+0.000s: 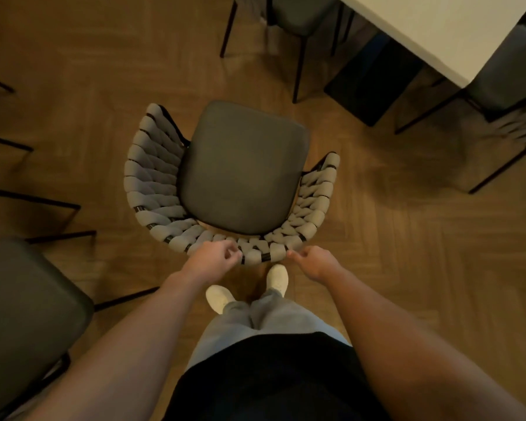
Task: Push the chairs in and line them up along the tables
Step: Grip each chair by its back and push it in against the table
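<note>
Overhead view from the head camera of a woven-backed chair [243, 168] standing free on the wooden floor [407, 268], turned so that its open front faces the far side of the scene, well apart from the white counter [438, 31] at far right. The person stands just behind the curved backrest, feet near its base. The left hand [214, 258] is at the top rail of the backrest with its fingers curled toward the weave; whether it truly grips the rail or only touches it cannot be told. The right hand [312, 259] lies just beside the rail on the near right, fingers bent and thumb tip against the weave; its hold likewise cannot be told. Two further chairs [289, 13] [507, 74] are already tucked at the counter, and another seat [28, 305] sits at near left. Likely hazards, judged from this layout: the chair does not face the counter squarely, so a straight push would send it past the corner or leave it skewed. Its thin legs could knock the black legs of the neighbouring chairs or the dark block [374, 74] under the counter. A loose fingertip hold on the padded weave may slip, and the near foot [278, 278] sits close enough to be caught by a rear leg.
</note>
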